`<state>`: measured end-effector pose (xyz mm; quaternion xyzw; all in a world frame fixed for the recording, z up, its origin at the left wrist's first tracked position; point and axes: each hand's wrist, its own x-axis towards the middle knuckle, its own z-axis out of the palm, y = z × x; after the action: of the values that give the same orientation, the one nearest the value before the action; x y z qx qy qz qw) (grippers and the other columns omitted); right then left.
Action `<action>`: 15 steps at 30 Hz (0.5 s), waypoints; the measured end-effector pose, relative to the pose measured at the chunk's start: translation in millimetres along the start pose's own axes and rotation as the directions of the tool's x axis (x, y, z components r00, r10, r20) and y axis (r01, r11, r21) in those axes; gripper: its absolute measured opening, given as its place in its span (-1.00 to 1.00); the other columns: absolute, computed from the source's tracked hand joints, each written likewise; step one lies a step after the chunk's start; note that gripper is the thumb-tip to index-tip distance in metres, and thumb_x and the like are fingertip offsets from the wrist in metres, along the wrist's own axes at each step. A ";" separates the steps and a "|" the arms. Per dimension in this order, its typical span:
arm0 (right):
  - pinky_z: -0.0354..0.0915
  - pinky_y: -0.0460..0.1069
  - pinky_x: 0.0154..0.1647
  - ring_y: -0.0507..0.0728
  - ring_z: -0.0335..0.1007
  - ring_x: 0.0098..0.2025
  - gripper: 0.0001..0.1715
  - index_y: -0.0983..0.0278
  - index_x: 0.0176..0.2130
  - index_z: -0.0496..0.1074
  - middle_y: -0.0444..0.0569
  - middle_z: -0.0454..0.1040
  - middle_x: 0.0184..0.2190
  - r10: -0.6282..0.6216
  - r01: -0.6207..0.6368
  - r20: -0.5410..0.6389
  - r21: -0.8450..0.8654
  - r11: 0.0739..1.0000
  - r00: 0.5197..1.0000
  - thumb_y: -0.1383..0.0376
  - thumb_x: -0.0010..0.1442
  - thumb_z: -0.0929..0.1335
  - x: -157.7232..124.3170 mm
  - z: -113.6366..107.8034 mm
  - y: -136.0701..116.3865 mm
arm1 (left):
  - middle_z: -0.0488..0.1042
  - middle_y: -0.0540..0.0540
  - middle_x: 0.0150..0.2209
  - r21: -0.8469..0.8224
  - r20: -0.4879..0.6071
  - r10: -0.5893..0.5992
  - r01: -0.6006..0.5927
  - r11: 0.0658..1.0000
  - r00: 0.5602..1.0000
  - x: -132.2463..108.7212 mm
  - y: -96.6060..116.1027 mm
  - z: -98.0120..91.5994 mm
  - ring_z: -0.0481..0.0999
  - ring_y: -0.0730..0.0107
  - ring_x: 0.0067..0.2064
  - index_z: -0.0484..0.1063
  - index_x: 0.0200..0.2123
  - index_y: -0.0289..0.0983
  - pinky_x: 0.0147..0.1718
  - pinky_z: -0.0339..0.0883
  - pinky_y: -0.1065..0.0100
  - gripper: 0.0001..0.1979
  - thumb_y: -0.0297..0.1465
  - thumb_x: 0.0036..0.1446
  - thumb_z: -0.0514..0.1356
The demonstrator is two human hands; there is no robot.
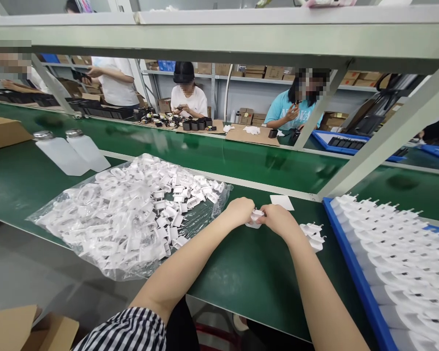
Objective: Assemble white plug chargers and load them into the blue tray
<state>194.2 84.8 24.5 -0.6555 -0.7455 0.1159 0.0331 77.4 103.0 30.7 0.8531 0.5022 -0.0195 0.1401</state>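
Observation:
A white plug housing (255,218) sits between my hands, just above the green tabletop. The fingers of my left hand (240,212) close on its left side, and my right hand (278,220) pinches it from the right. My fingers hide part of it. Beside my right wrist stand several white plug housings (313,237) with metal pins pointing up. To the left, a clear plastic bag (219,207) lies spread open under a heap of loose white plastic plug parts (168,209). At the right, a blue tray (351,278) holds rows of white plug housings with upright pins.
A small white card (282,202) lies behind my right hand. Two white bottles (60,153) with metal caps stand at the back left. A slanted frame post (384,131) rises behind the tray. Co-workers (190,100) sit across the green bench.

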 end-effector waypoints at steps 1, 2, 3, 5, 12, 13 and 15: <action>0.03 -0.10 -0.59 0.10 0.29 -0.47 -0.93 0.27 -0.51 0.36 -0.04 0.39 -0.54 -0.005 0.005 0.008 -0.005 1.000 1.000 0.35 -0.16 0.31 0.8 0.1 0.8 | 0.39 -0.16 -0.44 0.008 0.013 0.009 -0.009 1.000 1.000 2.9 -0.4 -1.3 0.39 0.19 -0.33 0.39 -0.39 -0.34 -0.41 0.24 0.36 -0.75 -0.44 -0.28 0.22; 0.03 -0.10 -0.59 0.09 0.28 -0.48 -0.94 0.26 -0.51 0.36 -0.05 0.39 -0.54 -0.011 0.011 0.018 -0.016 1.000 1.000 0.34 -0.15 0.31 1.6 -0.1 1.4 | 0.39 -0.16 -0.45 0.014 0.024 0.017 -0.018 1.000 1.000 5.8 -0.3 -2.3 0.39 0.18 -0.33 0.39 -0.39 -0.34 -0.41 0.24 0.36 -0.73 -0.44 -0.30 0.23; 0.03 -0.11 -0.59 0.08 0.28 -0.49 -0.95 0.26 -0.52 0.36 -0.06 0.38 -0.55 -0.015 0.016 0.028 -0.033 0.999 0.999 0.34 -0.15 0.31 2.4 -0.5 1.7 | 0.39 -0.16 -0.45 0.019 0.036 0.024 -0.025 0.999 0.999 8.2 0.2 -3.3 0.39 0.17 -0.33 0.38 -0.40 -0.34 -0.40 0.24 0.36 -0.71 -0.44 -0.33 0.25; 0.03 -0.11 -0.60 0.08 0.29 -0.50 -0.96 0.27 -0.53 0.36 -0.06 0.37 -0.58 -0.018 0.022 0.049 -0.074 0.997 0.999 0.34 -0.14 0.31 3.5 -2.3 0.6 | 0.39 -0.16 -0.45 0.035 0.061 0.024 -0.026 0.999 0.998 10.8 2.7 -4.8 0.39 0.17 -0.34 0.38 -0.42 -0.36 -0.41 0.25 0.35 -0.70 -0.47 -0.36 0.26; 0.05 -0.10 -0.57 0.13 0.31 -0.42 -0.93 0.31 -0.52 0.36 0.02 0.40 -0.53 -0.047 0.051 0.031 -0.162 0.985 0.998 0.41 -0.17 0.31 -11.6 -8.0 -15.2 | 0.39 -0.19 -0.42 0.066 -0.016 -0.001 0.002 0.998 1.000 -13.0 13.1 -0.7 0.39 0.20 -0.33 0.36 -0.41 -0.37 -0.39 0.25 0.36 -0.82 -0.46 -0.19 0.15; 0.05 -0.09 -0.57 0.14 0.32 -0.41 -0.92 0.31 -0.52 0.36 0.02 0.40 -0.52 -0.057 0.062 0.032 -0.172 0.983 0.998 0.42 -0.18 0.32 -16.1 -7.1 -17.0 | 0.39 -0.19 -0.43 0.076 -0.021 0.020 -0.019 0.997 1.000 -18.2 13.5 1.1 0.39 0.20 -0.33 0.37 -0.42 -0.37 -0.40 0.25 0.35 -0.83 -0.47 -0.20 0.15; 0.05 -0.08 -0.56 0.16 0.32 -0.41 -0.87 0.31 -0.50 0.37 0.03 0.40 -0.51 -0.080 0.085 0.034 -0.190 0.978 0.996 0.45 -0.20 0.32 -24.2 -4.3 -18.7 | 0.39 -0.18 -0.44 0.108 -0.035 0.057 -0.053 0.993 0.998 -26.8 13.4 4.5 0.39 0.20 -0.34 0.37 -0.43 -0.36 -0.40 0.25 0.35 -0.85 -0.49 -0.20 0.15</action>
<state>180.3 59.4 35.1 -0.6225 -0.7802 0.0508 -0.0350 76.2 72.9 34.0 0.8732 0.4792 -0.0263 0.0851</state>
